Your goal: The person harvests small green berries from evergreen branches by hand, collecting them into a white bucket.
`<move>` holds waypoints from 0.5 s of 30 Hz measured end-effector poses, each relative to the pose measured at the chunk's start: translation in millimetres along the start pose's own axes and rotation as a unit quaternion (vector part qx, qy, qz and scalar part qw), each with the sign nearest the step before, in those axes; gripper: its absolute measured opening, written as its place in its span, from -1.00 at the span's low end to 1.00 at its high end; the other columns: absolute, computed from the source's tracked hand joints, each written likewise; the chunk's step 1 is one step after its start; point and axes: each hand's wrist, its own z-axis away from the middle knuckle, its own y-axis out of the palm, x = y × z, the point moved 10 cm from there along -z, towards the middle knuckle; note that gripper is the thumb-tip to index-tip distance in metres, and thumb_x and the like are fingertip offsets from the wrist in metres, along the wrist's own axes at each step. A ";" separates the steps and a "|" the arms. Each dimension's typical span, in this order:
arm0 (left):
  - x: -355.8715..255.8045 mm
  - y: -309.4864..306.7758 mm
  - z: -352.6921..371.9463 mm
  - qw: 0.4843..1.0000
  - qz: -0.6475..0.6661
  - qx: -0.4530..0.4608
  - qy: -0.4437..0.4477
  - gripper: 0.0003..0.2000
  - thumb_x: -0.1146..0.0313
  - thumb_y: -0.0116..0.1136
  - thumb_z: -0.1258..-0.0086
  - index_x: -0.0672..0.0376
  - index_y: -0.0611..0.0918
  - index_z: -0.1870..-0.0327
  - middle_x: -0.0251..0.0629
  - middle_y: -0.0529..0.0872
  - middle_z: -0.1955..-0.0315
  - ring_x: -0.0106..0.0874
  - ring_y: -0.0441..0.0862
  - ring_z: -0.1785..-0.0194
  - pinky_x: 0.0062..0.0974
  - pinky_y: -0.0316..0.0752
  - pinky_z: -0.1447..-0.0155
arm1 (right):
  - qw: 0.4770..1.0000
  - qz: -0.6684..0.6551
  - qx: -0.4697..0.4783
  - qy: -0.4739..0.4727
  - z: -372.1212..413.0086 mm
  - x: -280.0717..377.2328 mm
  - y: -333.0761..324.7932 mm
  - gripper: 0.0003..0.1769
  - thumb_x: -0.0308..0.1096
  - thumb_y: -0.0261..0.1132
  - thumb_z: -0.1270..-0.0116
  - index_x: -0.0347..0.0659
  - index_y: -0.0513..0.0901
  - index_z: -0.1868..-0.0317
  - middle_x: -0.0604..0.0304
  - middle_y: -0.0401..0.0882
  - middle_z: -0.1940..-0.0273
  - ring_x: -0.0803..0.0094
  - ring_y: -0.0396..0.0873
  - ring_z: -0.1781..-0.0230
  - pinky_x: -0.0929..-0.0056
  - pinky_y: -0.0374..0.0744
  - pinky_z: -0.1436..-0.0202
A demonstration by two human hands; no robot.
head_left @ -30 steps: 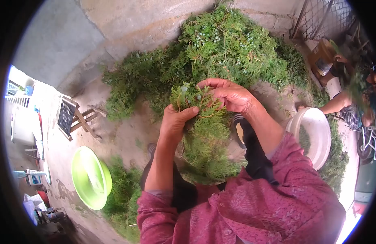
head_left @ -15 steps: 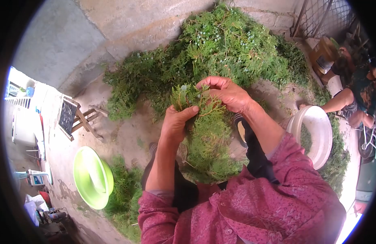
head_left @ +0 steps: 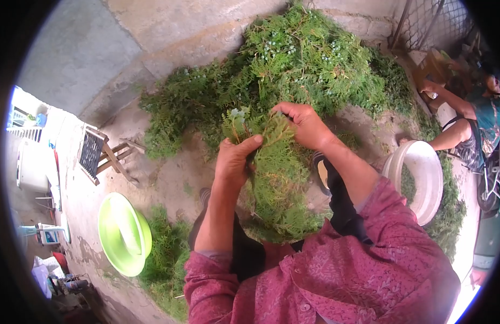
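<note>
My left hand (head_left: 235, 159) is closed around a leafy evergreen sprig (head_left: 240, 125), its thumb pressed along the stems. Pale blue-green cones show near the sprig's tip. My right hand (head_left: 308, 127) pinches the same sprig from the other side, with thumb and forefinger together at its upper right. Below both hands, between my legs, lies a heap of loose green foliage (head_left: 282, 189). Behind them rises a large pile of cut evergreen branches (head_left: 309, 59) dotted with pale cones.
A lime-green basin (head_left: 108, 237) stands at left beside more cuttings (head_left: 166, 248). A white bucket (head_left: 429, 186) is at my right. A wooden folding stool (head_left: 107, 154) sits at left. Another person (head_left: 469, 119) sits at far right near a wire-mesh gate (head_left: 434, 24).
My right hand has turned, drawing its fingers closer together on the sprig. My left hand stays nearly in place. The other person's arm has moved and their body leans differently.
</note>
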 end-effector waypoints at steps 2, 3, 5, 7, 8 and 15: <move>-9.5 3.9 8.6 0.997 0.055 -0.030 0.033 -0.82 0.54 0.25 -0.09 0.22 0.58 0.26 -0.38 0.65 0.48 -0.64 0.54 0.54 -0.71 0.32 0.65 | 0.951 0.266 -0.135 -0.085 5.3 25.3 -29.3 -0.83 -0.52 0.18 -0.19 -0.28 0.54 0.18 0.30 0.55 0.42 0.63 0.49 0.45 0.63 0.50 0.39; -9.6 0.2 9.2 0.997 0.055 -0.031 0.032 -0.82 0.54 0.25 -0.09 0.22 0.58 0.26 -0.38 0.65 0.48 -0.64 0.54 0.54 -0.71 0.32 0.65 | 0.978 0.125 -0.165 -0.022 3.8 8.1 -47.2 -0.86 -0.47 0.14 -0.25 -0.30 0.54 0.19 0.26 0.54 0.45 0.60 0.49 0.53 0.63 0.49 0.49; -14.9 -5.8 8.5 0.999 -0.007 -0.014 0.048 -0.82 0.56 0.24 -0.08 0.24 0.58 0.27 -0.38 0.65 0.49 -0.65 0.54 0.54 -0.72 0.33 0.65 | 0.980 -0.093 -0.173 0.023 4.9 2.5 -63.2 -0.90 -0.42 0.12 -0.28 -0.24 0.54 0.26 0.23 0.55 0.41 0.61 0.46 0.58 0.69 0.45 0.54; -11.1 -11.8 7.6 0.998 -0.048 -0.014 0.039 -0.82 0.55 0.25 -0.08 0.23 0.58 0.27 -0.40 0.64 0.50 -0.65 0.53 0.55 -0.72 0.33 0.64 | 0.953 -0.246 -0.168 0.057 8.7 5.9 -57.8 -0.90 -0.41 0.12 -0.29 -0.22 0.54 0.29 0.24 0.55 0.40 0.62 0.43 0.62 0.71 0.43 0.56; -7.9 -12.8 6.4 0.995 -0.093 -0.010 0.029 -0.81 0.54 0.26 -0.07 0.21 0.58 0.27 -0.41 0.64 0.51 -0.66 0.52 0.57 -0.72 0.33 0.63 | 0.936 -0.323 -0.123 0.072 8.0 8.0 -43.9 -0.91 -0.41 0.11 -0.29 -0.21 0.54 0.31 0.25 0.54 0.40 0.64 0.40 0.63 0.74 0.39 0.59; 13.7 -15.1 0.9 0.982 -0.188 -0.019 -0.014 -0.81 0.48 0.29 -0.07 0.18 0.59 0.28 -0.42 0.64 0.49 -0.65 0.52 0.56 -0.71 0.32 0.63 | 0.989 -0.117 0.041 0.077 0.4 3.4 10.5 -0.80 -0.37 0.25 -0.17 -0.27 0.59 0.21 0.19 0.59 0.38 0.57 0.51 0.39 0.65 0.47 0.41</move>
